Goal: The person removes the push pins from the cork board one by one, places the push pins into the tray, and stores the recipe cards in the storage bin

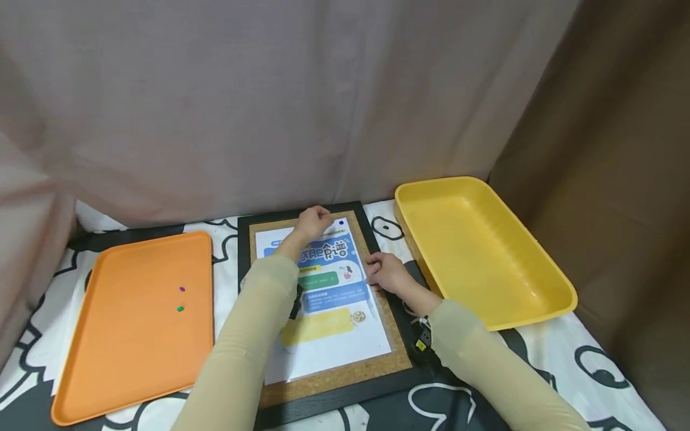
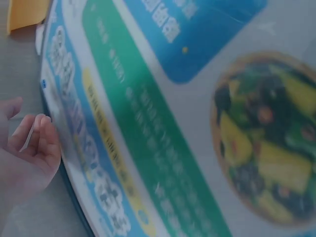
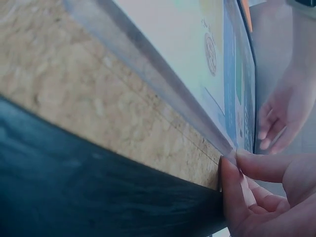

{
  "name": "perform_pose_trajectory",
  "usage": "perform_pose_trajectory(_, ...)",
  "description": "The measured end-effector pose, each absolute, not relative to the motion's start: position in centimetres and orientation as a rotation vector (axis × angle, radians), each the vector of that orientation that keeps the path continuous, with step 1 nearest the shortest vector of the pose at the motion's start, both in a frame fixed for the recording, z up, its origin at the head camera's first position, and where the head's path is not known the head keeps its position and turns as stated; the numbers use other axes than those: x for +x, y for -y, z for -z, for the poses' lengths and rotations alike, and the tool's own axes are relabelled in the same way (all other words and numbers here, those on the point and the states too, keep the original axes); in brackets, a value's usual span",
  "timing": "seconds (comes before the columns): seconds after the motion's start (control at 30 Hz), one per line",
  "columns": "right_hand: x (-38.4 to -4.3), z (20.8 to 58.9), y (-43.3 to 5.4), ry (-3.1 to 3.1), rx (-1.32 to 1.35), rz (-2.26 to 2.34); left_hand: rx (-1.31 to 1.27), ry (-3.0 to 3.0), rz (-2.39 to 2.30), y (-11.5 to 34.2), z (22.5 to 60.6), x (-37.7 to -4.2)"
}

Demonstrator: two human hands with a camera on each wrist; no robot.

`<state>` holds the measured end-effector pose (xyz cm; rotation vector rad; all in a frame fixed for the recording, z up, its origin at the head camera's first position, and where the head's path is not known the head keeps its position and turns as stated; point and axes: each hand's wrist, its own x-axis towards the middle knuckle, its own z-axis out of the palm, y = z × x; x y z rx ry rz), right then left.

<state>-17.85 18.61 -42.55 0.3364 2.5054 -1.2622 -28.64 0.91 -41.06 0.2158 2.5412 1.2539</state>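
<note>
A printed poster [image 1: 323,323] with a clear border lies on a cork board [image 1: 399,353] in a black frame. My right hand [image 1: 387,272] is at the poster's right edge. In the right wrist view, its thumb and index finger pinch the clear border [image 3: 163,94], which stands slightly off the cork. Near the top edge is my left hand [image 1: 314,222]. Its fingers [image 2: 47,136] are loosely bent in the left wrist view, and nothing shows between them. A small blue pushpin [image 1: 341,222] sits in the poster's top right corner.
An orange tray [image 1: 135,347] to the left bears a purple piece [image 1: 181,289] and a green piece [image 1: 180,309], both small. At the right stands a deep yellow basin [image 1: 474,257]. A patterned cloth [image 1: 593,371] covers the table, and a grey curtain [image 1: 242,108] hangs behind.
</note>
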Motion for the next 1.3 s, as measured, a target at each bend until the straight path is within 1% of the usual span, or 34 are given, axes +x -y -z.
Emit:
perform_pose_trajectory(0.23, -17.5, 42.4, -18.0, -2.500, 0.325, 1.279, 0.196, -2.584, -1.117, -1.3, 42.0, -29.0)
perform_pose_trajectory(0.57, -17.2, 42.3, -18.0, -2.506, 0.302, 1.289, 0.353, -2.733, -0.764, -3.0, 41.8, -28.8)
perform_pose_trajectory(0.77, -17.3, 42.0, -18.1, -2.506, 0.297, 1.300, 0.385, -2.809, -0.638, -4.0, 41.8, -29.0)
perform_pose_trajectory(1.1, -17.5, 42.1, -17.7, -2.507, 0.287, 1.283, 0.210, -2.807, -0.821, -3.3, 42.6, -29.1)
perform_pose_trajectory(1.3, -17.4, 42.1, -17.8, -2.519, 0.269, 1.282, 0.189, -2.748, -0.907, -3.2, 42.4, -28.9)
